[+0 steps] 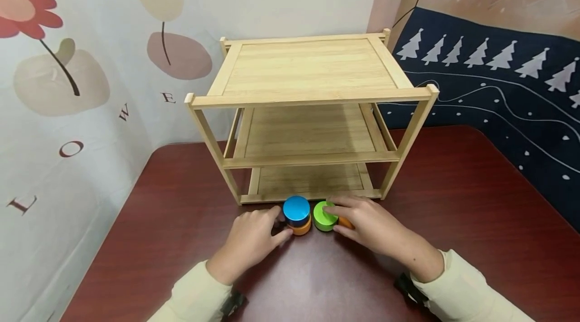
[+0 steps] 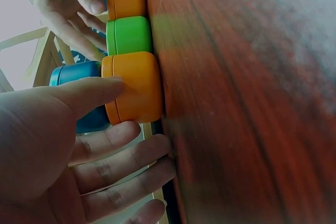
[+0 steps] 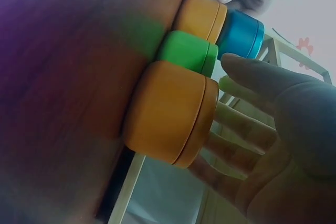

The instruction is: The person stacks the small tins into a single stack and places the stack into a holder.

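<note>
A blue-lidded round jar (image 1: pixel 296 210) is stacked on an orange jar (image 1: pixel 301 229), with a green jar (image 1: pixel 324 219) just to their right. Beyond the green one, a second orange jar (image 3: pixel 167 113) stands on the table, partly covered by the right hand in the head view. My left hand (image 1: pixel 255 234) is at the left side of the stack, its thumb against the lower orange jar and its other fingers spread loosely. Over the green and right orange jars is my right hand (image 1: pixel 369 221), fingers extended behind them and thumb in front.
A three-level wooden shelf rack (image 1: pixel 312 98) stands right behind the jars on the dark red table (image 1: pixel 190 201). A flower-printed wall covering (image 1: pixel 113 126) is on the left, a dark tree-patterned cloth (image 1: pixel 480 75) on the right.
</note>
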Demonstrator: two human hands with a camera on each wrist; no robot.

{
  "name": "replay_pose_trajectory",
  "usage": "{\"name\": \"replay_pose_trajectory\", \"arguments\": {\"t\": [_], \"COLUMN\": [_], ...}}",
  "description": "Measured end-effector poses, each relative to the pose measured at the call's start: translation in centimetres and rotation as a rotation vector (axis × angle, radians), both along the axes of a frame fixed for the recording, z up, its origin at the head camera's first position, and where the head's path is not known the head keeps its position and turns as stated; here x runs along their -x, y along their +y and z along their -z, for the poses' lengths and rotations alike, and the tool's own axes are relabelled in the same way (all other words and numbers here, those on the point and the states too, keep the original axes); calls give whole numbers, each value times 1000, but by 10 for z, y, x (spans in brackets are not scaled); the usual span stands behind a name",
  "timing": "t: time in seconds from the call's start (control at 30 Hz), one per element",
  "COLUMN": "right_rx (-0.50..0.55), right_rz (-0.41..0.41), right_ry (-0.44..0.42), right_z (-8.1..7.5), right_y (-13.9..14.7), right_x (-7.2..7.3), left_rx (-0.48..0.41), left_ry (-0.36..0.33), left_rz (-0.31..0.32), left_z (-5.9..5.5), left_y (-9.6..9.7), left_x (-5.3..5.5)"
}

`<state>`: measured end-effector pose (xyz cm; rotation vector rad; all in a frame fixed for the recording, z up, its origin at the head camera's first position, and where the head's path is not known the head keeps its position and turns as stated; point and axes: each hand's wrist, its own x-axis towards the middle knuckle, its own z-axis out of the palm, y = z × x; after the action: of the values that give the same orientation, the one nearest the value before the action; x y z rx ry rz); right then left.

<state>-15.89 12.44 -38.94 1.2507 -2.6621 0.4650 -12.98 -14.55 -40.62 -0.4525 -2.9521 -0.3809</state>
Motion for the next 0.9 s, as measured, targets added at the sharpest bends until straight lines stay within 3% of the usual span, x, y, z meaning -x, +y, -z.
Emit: {"name": "replay_pose_trajectory", "arguments": {"t": [0.57, 0.9], "right_rx": [1, -26], "right_rz": [-33, -23], "right_ry": [23, -40], "right_z": [-1, 2], "right_y": [-11, -14], "right_x": [6, 8], "left_rx": [5, 4], "left_ry": [4, 9], "left_rz": [9, 4], "left_z": [-2, 0], "left_y": [2, 1], "left_x": [1, 1]}}
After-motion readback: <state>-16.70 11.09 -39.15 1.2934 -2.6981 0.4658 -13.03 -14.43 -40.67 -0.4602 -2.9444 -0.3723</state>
